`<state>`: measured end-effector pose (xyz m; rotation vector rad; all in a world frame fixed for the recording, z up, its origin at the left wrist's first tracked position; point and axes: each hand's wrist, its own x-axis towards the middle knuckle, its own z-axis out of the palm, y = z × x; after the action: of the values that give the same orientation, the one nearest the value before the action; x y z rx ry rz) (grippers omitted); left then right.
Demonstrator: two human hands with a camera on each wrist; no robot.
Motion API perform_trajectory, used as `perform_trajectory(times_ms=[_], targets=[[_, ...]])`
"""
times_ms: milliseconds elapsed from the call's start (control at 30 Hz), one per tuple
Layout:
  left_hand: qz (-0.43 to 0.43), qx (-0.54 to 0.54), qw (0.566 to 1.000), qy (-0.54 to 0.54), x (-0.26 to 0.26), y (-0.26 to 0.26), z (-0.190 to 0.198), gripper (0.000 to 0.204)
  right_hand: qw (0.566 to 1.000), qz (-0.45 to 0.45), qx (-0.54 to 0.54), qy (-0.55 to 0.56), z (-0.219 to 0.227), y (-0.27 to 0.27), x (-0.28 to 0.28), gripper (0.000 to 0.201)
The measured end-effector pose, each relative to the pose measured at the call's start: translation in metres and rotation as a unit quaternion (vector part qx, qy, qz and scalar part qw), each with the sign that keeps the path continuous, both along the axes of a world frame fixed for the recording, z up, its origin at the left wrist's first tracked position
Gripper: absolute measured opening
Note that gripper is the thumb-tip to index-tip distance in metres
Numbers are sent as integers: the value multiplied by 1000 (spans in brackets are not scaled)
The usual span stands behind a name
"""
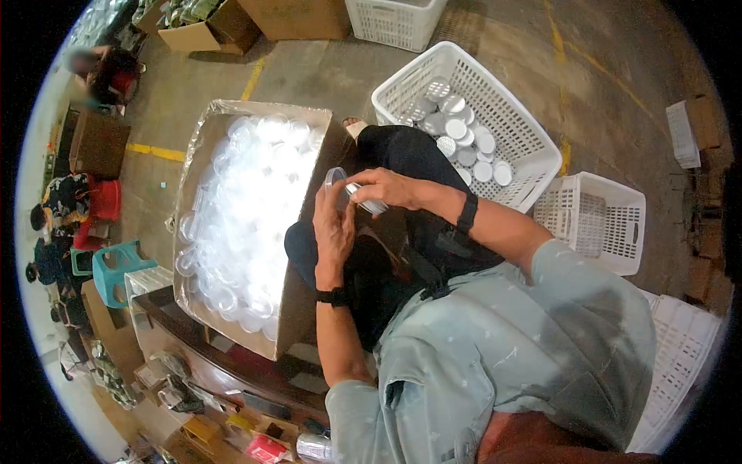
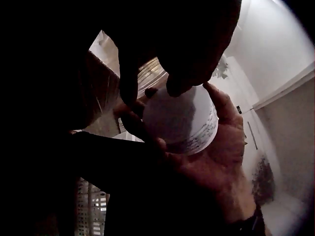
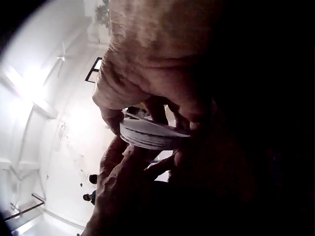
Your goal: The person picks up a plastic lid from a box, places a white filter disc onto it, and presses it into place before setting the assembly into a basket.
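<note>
Both hands meet beside the carton of clear round plastic pieces (image 1: 255, 201). My right hand (image 1: 388, 190) (image 2: 227, 150) (image 3: 152, 64) grips a short stack of white and silvery round lids (image 1: 374, 206) (image 2: 179, 120) (image 3: 150, 135) by its edges, thumb and fingers bent round it. A clear round piece (image 1: 335, 177) is held in the fingers of my left hand (image 1: 334, 230) (image 2: 187, 44) (image 3: 123, 172), next to the stack. In the left wrist view, left fingertips reach over the top lid's face; darkness hides much of that hand.
A white basket (image 1: 533, 166) with many silvery lids stands beyond the right forearm, and a smaller white crate (image 1: 630, 224) right of it. More cartons (image 1: 297, 19) and another crate (image 1: 390, 27) are at the top. Several people and a teal stool (image 1: 116, 271) are at left.
</note>
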<state>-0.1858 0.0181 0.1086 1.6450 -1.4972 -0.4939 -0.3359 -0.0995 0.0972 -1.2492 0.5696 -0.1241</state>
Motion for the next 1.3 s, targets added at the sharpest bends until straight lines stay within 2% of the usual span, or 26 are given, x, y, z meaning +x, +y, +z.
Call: perform_trajectory(times_ms=[67, 133, 200, 267, 433, 600, 767, 867, 900, 967, 1000, 1067, 1133, 1200, 1267, 1300], targets=[[6, -27, 999, -34, 4, -2, -10, 31, 1000, 4, -7, 7, -8, 0, 2, 55], [16, -12, 999, -30, 5, -1, -12, 30, 999, -31, 16, -6, -11, 1, 4, 57], [25, 3, 999, -27, 5, -1, -12, 30, 999, -28, 29, 7, -10, 2, 2, 57], [26, -41, 998, -33, 2, -2, -10, 31, 999, -27, 41, 19, -5, 2, 1, 57], [5, -33, 999, -40, 2, 0, -8, 32, 998, 19, 42, 37, -4, 0, 1, 55], [8, -19, 1000, -18, 0, 1, 1, 31, 998, 10, 40, 38, -5, 0, 0, 56], [10, -51, 998, -34, 4, 2, -4, 26, 998, 9, 49, 36, -5, 0, -2, 57], [16, -30, 997, -67, 14, 5, -10, 24, 996, -2, 78, 34, -8, -3, -5, 59], [20, -29, 997, -66, 14, 7, -9, 24, 995, -49, 84, -1, -8, -4, -7, 60], [72, 8, 995, 64, 12, 11, -5, 18, 988, -118, 74, -61, -8, -4, -13, 63], [76, 9, 995, 65, 13, 12, -4, 18, 989, -114, 75, -60, -7, -2, -14, 63], [106, 59, 969, 216, 16, 11, -4, 16, 982, -155, -44, -97, -6, 3, -15, 63], [109, 83, 969, 208, 19, 11, 0, 17, 985, -140, -57, -82, 1, 5, -15, 68], [109, 107, 968, 199, 21, 10, -1, 17, 992, -89, -70, -54, -4, 4, -14, 66], [114, 71, 954, 268, 22, 10, -7, 21, 992, -69, -96, -43, -6, 3, -12, 66], [114, 71, 954, 269, 21, 9, -5, 21, 991, -49, -121, -33, -6, 2, -11, 66]])
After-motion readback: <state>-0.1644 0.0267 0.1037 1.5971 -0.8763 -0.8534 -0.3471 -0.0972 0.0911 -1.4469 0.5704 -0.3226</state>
